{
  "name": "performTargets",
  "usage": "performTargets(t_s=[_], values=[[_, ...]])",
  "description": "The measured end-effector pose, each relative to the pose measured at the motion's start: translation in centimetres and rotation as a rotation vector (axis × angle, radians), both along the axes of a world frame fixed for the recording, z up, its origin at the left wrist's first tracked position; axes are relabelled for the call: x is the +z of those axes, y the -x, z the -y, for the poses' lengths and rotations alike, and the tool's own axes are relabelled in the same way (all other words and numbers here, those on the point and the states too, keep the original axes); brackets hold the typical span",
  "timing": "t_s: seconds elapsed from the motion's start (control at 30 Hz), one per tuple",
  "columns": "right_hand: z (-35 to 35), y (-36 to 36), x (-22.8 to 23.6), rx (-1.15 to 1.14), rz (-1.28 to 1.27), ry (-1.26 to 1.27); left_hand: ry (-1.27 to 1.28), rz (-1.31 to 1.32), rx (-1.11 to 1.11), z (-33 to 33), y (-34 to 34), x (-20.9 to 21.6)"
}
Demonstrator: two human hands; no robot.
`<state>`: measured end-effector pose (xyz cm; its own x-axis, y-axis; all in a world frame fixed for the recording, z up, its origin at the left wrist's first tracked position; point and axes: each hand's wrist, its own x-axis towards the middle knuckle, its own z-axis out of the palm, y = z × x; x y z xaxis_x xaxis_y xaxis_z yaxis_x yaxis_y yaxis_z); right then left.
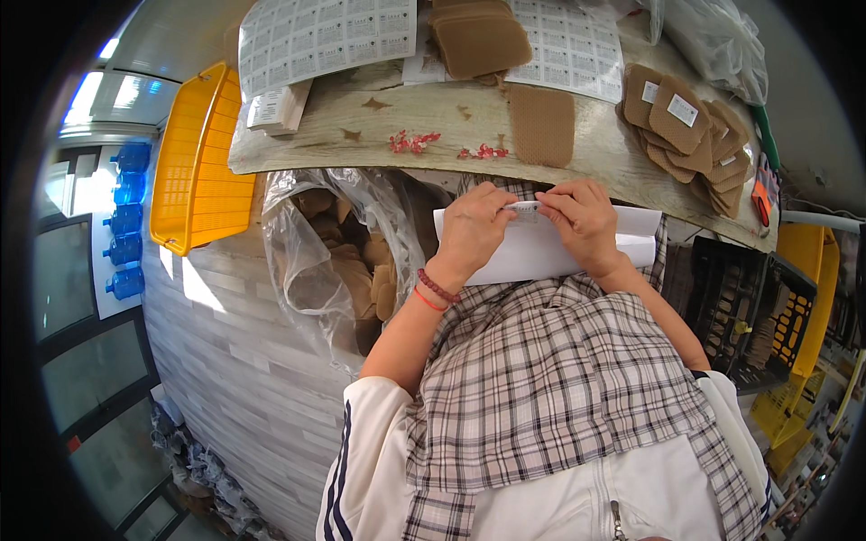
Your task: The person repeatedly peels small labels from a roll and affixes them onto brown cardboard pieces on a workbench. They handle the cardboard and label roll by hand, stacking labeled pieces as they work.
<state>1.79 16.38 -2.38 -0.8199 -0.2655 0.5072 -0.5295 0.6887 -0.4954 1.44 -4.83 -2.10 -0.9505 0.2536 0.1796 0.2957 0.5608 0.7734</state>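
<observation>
Both hands together over the lap: left hand [471,230] and right hand [585,221] pinching a small white label [523,207] between fingertips, above a white sheet [541,252] partly hidden beneath them. Beyond, at the table [379,122] edge, one brown pad [541,124]; farther, label sheets [316,36], cut off.

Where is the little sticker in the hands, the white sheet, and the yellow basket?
small sticker [523,206], head view, its middle.
white sheet [532,252], head view, bare middle.
yellow basket [203,162], head view, ribbed side wall.
</observation>
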Motion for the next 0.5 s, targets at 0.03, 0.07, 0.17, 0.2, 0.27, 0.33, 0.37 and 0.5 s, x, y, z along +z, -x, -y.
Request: performTargets(t_s=[0.03, 0.07, 0.17, 0.2, 0.27, 0.33, 0.37, 0.5], values=[[0.1, 0.0, 0.0, 0.000, -0.017, -0.001, 0.002, 0.008, 0.004, 0.1, 0.0, 0.1], [0.2, -0.2, 0.0, 0.001, -0.034, -0.002, 0.003, 0.021, 0.008, 0.1, 0.1, 0.1], [0.6, -0.4, 0.3, 0.004, -0.091, 0.002, -0.001, 0.060, 0.016, 0.1, 0.2, 0.0], [0.8, -0.4, 0.3, 0.005, -0.111, 0.004, -0.005, 0.071, 0.017, 0.1, 0.2, 0.1], [1.2, -0.3, 0.1, -0.020, -0.048, 0.086, -0.002, 0.090, 0.005, 0.0, 0.3, 0.4], [1.3, -0.5, -0.3, -0.031, 0.057, 0.209, 0.015, 0.103, -0.016, 0.3, 0.5, 0.8], [1.3, -0.8, -0.5, -0.028, 0.130, 0.291, -0.003, 0.177, -0.045, 0.6, 0.8, 0.8], [0.5, -1.2, -0.3, 0.061, 0.381, 0.585, -0.056, 0.534, -0.159, 2.2, 3.2, 2.2]])
